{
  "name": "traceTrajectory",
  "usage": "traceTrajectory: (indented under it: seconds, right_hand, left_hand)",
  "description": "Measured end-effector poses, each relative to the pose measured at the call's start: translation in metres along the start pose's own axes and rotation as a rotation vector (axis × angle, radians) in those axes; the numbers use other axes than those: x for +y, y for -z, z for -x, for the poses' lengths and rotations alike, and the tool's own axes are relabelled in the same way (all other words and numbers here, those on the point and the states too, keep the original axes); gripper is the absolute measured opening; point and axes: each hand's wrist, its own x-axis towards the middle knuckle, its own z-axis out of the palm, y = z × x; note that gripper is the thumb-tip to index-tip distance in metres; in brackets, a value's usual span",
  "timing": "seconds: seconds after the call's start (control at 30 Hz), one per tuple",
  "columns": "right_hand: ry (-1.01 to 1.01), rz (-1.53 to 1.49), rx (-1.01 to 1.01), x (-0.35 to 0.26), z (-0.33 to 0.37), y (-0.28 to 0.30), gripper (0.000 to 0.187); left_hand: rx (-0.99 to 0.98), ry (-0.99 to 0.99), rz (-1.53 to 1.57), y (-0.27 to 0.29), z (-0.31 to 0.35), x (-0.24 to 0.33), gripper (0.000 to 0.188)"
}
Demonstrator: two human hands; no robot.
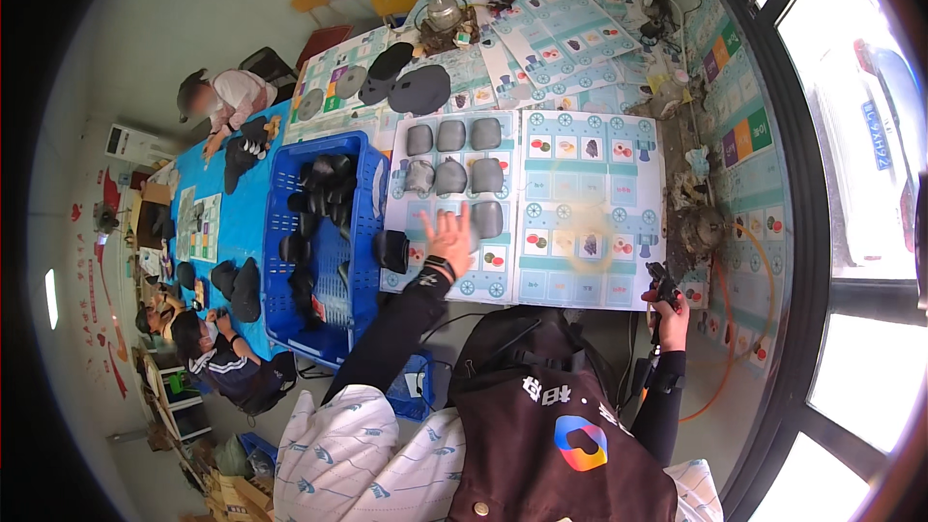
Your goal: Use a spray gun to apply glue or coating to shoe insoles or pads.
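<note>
Several grey, rounded-square padded pieces [451, 176] lie in rows on a printed board [394, 203] in front of me. My left hand [449, 240] reaches over the lower row with its fingers spread. It is beside one grey piece [486, 219]; whether it touches the piece or the board, I cannot tell. Close to that wrist sits a black padded piece [391, 251], between the board and a blue crate. At the board's right front corner, my right hand [671, 317] is closed around the grip of a black spray gun [663, 282], which points up and away from me.
A blue crate [372, 184] of black pieces stands left of the board. Dark oval pieces [420, 89] and a metal pot [444, 14] are farther back. An orange hose [770, 261] loops at the right. Other people [230, 101] sit at a blue table on the left.
</note>
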Motion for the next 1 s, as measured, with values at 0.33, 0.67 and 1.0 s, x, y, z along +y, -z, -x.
traceTrajectory:
  seconds: [0.33,0.67,1.0]
  right_hand:
    - [0.051,0.103,-0.008,-0.024,0.05,-0.062,0.035]
    - [0.087,0.151,0.058,-0.019,0.081,-0.077,0.036]
    - [0.094,0.175,0.03,-0.028,0.083,-0.102,0.03]
  left_hand:
    - [0.095,-0.1,-0.087,-0.065,-0.029,-0.084,0.072]
    - [0.157,-0.151,-0.048,-0.102,-0.054,-0.087,0.057]
    - [0.28,-0.059,-0.041,-0.093,-0.029,-0.096,0.088]
